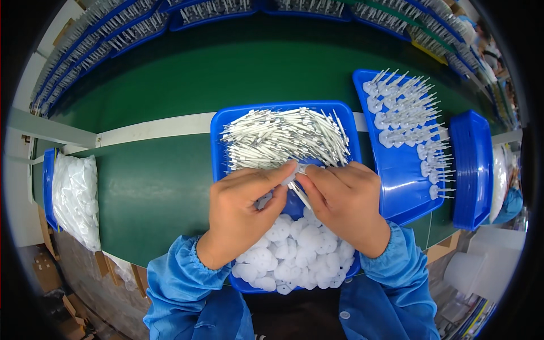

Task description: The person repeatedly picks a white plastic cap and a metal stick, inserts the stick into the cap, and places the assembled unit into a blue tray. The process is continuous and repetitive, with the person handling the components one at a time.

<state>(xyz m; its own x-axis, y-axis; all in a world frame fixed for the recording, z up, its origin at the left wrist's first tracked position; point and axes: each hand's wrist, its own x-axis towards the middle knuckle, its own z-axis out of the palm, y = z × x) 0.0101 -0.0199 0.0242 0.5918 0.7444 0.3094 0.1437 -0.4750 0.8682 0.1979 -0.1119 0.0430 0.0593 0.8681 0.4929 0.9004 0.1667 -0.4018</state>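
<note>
Hands [241, 207] [348, 201] pinch a white piece [301, 168] near discs [309, 241] (dotted, perhaps marked)

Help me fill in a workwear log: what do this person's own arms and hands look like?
The left sleeve and right sleeve are bright blue, loose and creased, with a slight sheen and gathered cuffs at the wrists. No markings can be made out on them. The left hand and right hand are ungloved.

white piece [289, 178] partly hidden by fingers [324, 180], upper trays [212, 21] cropped
</note>
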